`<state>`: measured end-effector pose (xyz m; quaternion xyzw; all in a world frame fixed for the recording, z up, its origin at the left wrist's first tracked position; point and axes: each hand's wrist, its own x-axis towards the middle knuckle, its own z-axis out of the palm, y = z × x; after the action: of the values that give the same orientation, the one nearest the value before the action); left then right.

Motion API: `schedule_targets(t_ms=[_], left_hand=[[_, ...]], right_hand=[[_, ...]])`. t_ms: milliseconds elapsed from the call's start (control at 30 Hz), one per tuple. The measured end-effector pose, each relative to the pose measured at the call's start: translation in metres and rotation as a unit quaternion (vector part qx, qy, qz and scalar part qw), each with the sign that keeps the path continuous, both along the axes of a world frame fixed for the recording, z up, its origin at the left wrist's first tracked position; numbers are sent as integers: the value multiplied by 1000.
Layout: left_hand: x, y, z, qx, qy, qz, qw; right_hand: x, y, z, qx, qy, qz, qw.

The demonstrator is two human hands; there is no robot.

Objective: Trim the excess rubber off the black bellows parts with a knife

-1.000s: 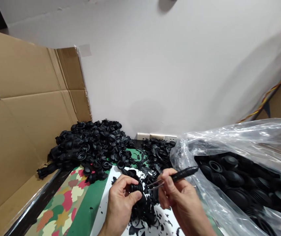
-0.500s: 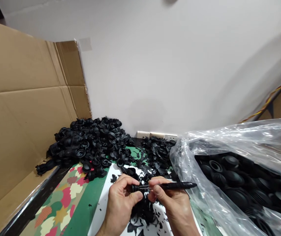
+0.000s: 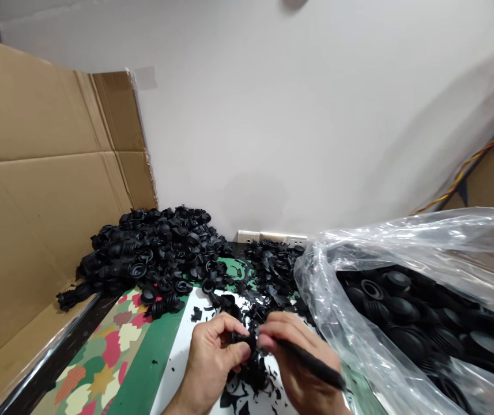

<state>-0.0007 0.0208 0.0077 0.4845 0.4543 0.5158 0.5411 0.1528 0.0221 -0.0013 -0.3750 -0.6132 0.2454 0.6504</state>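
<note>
My left hand (image 3: 212, 354) pinches a small round black rubber part (image 3: 243, 339) between thumb and fingertips, above the white board. Close on its right, my right hand (image 3: 301, 360) is wrapped round a slim, pen-shaped tool with a black handle (image 3: 316, 366). The handle slants down to the right, and the tool's front end is hidden by my fingers near the part. Under both hands lie black rubber scraps (image 3: 253, 374), scattered over a white board (image 3: 177, 351).
Ribbed black rubber parts (image 3: 155, 248) form a large heap at the left, beside a cardboard wall (image 3: 56, 132). Black trimmings (image 3: 272, 265) are piled behind my hands. A clear plastic bag (image 3: 324, 288) of bigger black parts stands at the right. A socket strip (image 3: 270, 237) lies along the wall.
My right hand has turned, so the tool's handle now slopes downward instead of lying level. Its thin metal end, visible before, is now hidden. The left hand still holds the part.
</note>
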Motion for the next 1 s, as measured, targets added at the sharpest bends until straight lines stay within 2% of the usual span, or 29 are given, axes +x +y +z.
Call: schedule_targets(t_ms=[67, 133, 167, 233, 300, 433, 667, 867, 1000], left_hand=[[1, 0, 2, 25, 14, 12, 1000], [0, 1, 2, 56, 34, 38, 997], [0, 2, 2, 70, 45, 52, 995], [-1, 4, 0, 88, 62, 71, 992], [-3, 5, -1, 97, 73, 85, 989], [-3, 4, -2, 98, 94, 99, 986], [-4, 4, -1, 98, 117, 104, 983], [-4, 3, -3, 102, 128, 98, 982], [-2, 2, -2, 111, 138, 91, 980]], right_hand=[[9, 6, -1, 39, -13, -98, 994], [14, 10, -2, -3, 35, -142, 989], [14, 11, -3, -53, 64, -140, 987], [9, 10, -3, -145, 123, -110, 976], [3, 8, -3, -192, 176, -69, 963], [-4, 5, -5, -214, 244, 1, 946], [-6, 1, -3, -223, 269, 81, 933], [-12, -4, 1, -222, 268, 98, 932], [-14, -3, -3, -225, 259, 133, 930]])
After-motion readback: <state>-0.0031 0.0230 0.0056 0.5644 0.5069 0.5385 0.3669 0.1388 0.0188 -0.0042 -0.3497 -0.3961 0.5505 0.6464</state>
